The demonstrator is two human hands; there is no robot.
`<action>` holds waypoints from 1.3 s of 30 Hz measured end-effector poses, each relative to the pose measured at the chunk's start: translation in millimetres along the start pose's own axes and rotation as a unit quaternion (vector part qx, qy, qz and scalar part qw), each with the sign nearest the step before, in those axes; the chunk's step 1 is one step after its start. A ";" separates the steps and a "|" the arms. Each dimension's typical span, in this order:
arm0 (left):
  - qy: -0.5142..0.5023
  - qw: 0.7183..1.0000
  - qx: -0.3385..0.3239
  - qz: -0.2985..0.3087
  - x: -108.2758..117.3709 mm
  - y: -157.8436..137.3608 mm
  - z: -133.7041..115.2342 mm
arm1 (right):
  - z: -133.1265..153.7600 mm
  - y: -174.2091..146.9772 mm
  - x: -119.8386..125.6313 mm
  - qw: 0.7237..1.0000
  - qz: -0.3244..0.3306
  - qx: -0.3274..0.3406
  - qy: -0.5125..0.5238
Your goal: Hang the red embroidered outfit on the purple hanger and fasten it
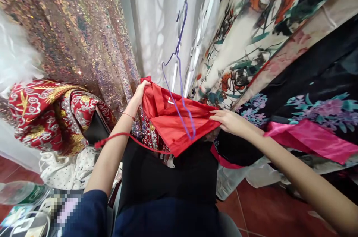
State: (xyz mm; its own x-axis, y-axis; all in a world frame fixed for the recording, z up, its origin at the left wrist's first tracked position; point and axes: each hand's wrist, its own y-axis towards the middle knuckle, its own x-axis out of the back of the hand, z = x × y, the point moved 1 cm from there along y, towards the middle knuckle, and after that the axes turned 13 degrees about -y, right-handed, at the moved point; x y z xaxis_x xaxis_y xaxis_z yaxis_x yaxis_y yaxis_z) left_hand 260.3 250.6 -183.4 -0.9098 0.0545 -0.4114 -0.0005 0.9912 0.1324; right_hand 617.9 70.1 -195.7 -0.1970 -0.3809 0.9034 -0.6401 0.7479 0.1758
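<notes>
Nearest the camera, at six o'clock, lie the person's dark blue sleeve and lap, with a plastic bottle low at eight o'clock on the red tiled floor. Just beyond, near the centre, both hands hold a red garment spread between them. The left hand is closed on the cloth's upper corner at about ten o'clock of the garment; the right hand lies at three o'clock with its fingers pinching the edge. A purple wire hanger hangs across the red cloth, its hook rising toward twelve o'clock. At nine o'clock sits a red and gold embroidered fabric. Farther back hang a sequined cloth at eleven o'clock, a white curtain at twelve, and floral printed fabrics at two o'clock.
</notes>
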 end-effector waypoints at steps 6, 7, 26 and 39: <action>-0.130 0.969 0.161 0.138 -12.2 9.8 7.0 | 6.8 -1.2 13.2 0.999 0.028 0.012 -0.015; -0.141 0.969 0.158 0.125 -15.7 11.8 11.0 | 9.0 -1.8 16.0 0.999 0.031 0.014 -0.010; -0.022 0.997 -0.079 0.004 35.8 -57.2 21.5 | -34.7 1.5 76.0 0.967 -0.147 -0.005 0.211; -0.023 0.999 -0.015 -0.020 11.8 -87.0 43.1 | -16.3 83.4 110.1 0.918 -0.173 -0.133 0.331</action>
State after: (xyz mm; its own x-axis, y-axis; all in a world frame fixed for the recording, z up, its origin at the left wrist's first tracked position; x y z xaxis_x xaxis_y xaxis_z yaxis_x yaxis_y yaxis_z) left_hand 267.5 170.2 -238.6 -0.8889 0.0203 -0.4577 -0.0502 0.9887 0.1413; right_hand 554.9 99.4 -75.1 0.5348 -0.2740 0.7993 -0.3571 0.7841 0.5077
